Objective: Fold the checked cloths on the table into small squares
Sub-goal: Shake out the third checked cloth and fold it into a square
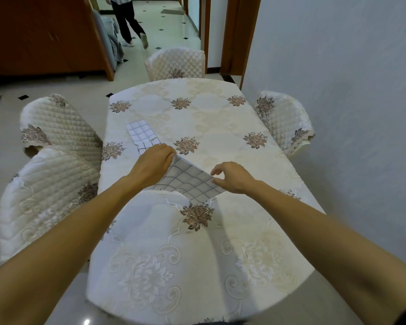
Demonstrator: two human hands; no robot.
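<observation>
A white cloth with a dark grid (188, 181) is held a little above the table (220, 118), spread between my two hands. My left hand (154, 161) grips its far left corner with curled fingers. My right hand (232, 178) pinches its right corner between thumb and fingers. Its near edge hangs behind the back of the chair in front of me. A second checked cloth (141, 133) lies flat on the table just beyond my left hand, folded into a narrow strip; my hand hides its near end.
Quilted cream chairs surround the table: one directly in front of me (174, 254), two on the left (56, 127), one at the right (284, 123), one at the far end (176, 63). A person walks away at the back (127, 19). A wall stands to the right.
</observation>
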